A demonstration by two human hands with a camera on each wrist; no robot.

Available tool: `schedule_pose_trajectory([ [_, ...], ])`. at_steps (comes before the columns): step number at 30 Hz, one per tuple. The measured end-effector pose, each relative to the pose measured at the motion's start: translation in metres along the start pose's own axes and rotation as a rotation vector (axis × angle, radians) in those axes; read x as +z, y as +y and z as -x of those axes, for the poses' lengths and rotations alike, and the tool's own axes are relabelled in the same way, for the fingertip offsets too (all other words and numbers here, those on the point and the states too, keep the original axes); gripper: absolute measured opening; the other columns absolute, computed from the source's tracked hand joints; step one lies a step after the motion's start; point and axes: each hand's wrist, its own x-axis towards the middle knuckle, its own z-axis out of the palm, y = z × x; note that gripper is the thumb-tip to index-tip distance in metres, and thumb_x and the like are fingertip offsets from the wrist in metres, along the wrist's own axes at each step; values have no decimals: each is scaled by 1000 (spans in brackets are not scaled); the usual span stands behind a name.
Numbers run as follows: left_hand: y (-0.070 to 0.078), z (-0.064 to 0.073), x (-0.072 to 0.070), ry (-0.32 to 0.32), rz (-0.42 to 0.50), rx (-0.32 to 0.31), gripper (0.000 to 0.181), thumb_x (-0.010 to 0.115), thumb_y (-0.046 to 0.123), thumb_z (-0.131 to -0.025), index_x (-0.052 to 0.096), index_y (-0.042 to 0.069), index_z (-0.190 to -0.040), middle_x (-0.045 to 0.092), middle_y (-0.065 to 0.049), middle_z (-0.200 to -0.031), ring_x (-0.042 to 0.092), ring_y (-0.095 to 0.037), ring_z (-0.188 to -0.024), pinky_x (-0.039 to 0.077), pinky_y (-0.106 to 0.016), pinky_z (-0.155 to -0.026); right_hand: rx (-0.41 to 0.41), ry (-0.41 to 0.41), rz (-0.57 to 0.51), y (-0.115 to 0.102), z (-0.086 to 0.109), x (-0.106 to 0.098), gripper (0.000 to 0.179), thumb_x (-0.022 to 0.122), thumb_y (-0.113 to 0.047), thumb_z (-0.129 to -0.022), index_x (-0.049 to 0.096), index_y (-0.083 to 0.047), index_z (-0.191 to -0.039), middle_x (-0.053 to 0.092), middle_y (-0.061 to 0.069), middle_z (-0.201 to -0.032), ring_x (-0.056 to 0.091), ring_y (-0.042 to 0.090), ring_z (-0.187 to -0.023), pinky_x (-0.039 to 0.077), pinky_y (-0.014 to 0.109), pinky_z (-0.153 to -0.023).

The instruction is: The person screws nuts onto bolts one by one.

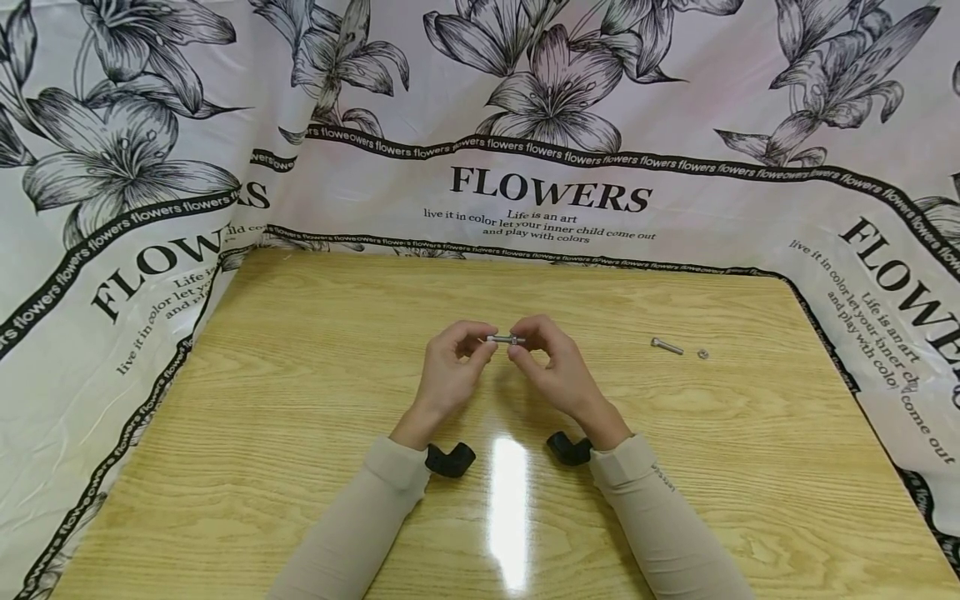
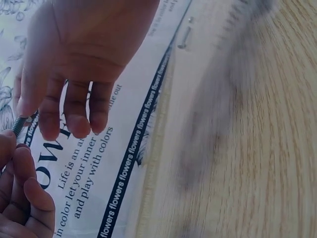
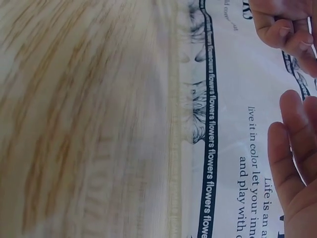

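In the head view, a metal bolt (image 1: 501, 339) is held sideways above the table between both hands. My left hand (image 1: 450, 367) pinches its left end between thumb and fingers. Around the shank near the right end sits a nut (image 1: 514, 340), where the thumb and fingers of my right hand (image 1: 561, 371) pinch. The left wrist view catches the threaded shank of the bolt (image 2: 20, 125) between the two hands' fingertips. There, the other fingers of the right hand (image 2: 84, 64) extend away from the bolt. In the right wrist view the pinched bolt is out of frame.
A second bolt (image 1: 667, 345) lies on the wood-grain table (image 1: 300, 333) to the right, with a loose nut (image 1: 702, 354) beside it. Flower-printed cloth (image 1: 360, 192) walls the back and sides. Black wrist devices (image 1: 451, 460) sit at both cuffs.
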Motion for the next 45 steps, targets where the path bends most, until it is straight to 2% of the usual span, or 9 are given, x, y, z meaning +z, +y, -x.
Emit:
schedule_pose_trajectory([
  [8,1,0,0,-3,-2,-9,14,61,-8,-89,64,-10,-102,63,-24,-88,59,-39,-70,49,-34,-64,40,-12,31,-2,0,0,11,49,1,-98,59,3,-100,61,14,-92,62,37,-83,49,44,-71],
  [15,0,0,0,9,4,-13,14,61,-9,-88,64,-10,-102,63,-24,-87,60,-38,-71,49,-35,-65,47,-28,-8,0,0,0,24,59,0,-92,52,4,-114,59,15,-107,61,27,-91,48,48,-85],
  [22,0,0,0,2,-2,-8,13,61,-9,-88,64,-10,-101,63,-24,-88,60,-37,-70,49,-35,-65,11,-11,6,0,0,1,8,53,3,-95,57,4,-101,60,15,-96,61,30,-85,49,39,-75],
  [26,1,0,0,-4,-6,-11,13,61,-9,-88,64,-11,-101,63,-24,-89,60,-37,-70,50,-36,-64,22,2,41,-2,0,0,12,49,1,-98,60,1,-95,61,14,-89,61,35,-82,48,39,-70],
  [29,1,0,0,-5,1,-8,14,61,-9,-88,63,-12,-102,63,-25,-88,60,-39,-70,49,-34,-64,41,3,32,-3,0,-1,10,52,1,-96,59,4,-103,62,16,-95,61,33,-84,49,44,-74],
  [33,1,0,0,-4,6,-1,14,61,-9,-89,63,-11,-102,63,-24,-87,59,-39,-70,49,-33,-64,44,-8,6,-1,1,-1,23,59,3,-91,52,6,-113,58,17,-105,61,27,-89,49,48,-83],
  [39,2,1,1,-4,5,-5,14,61,-8,-89,63,-11,-102,63,-24,-88,59,-39,-70,48,-32,-64,1,2,3,25,2,3,14,57,3,-93,55,1,-107,58,16,-102,61,25,-89,49,43,-81],
  [42,2,1,1,-3,1,-6,14,61,-9,-89,64,-11,-102,63,-24,-88,59,-39,-70,48,-33,-64,27,5,16,36,2,4,6,54,-5,-97,59,-6,-100,62,15,-95,61,24,-85,49,42,-76],
  [45,2,1,1,-5,-1,-9,13,61,-9,-88,64,-10,-101,63,-24,-88,59,-40,-70,49,-34,-64,63,4,38,38,2,3,12,51,-13,-100,62,-9,-96,63,13,-91,60,24,-84,47,41,-74],
])
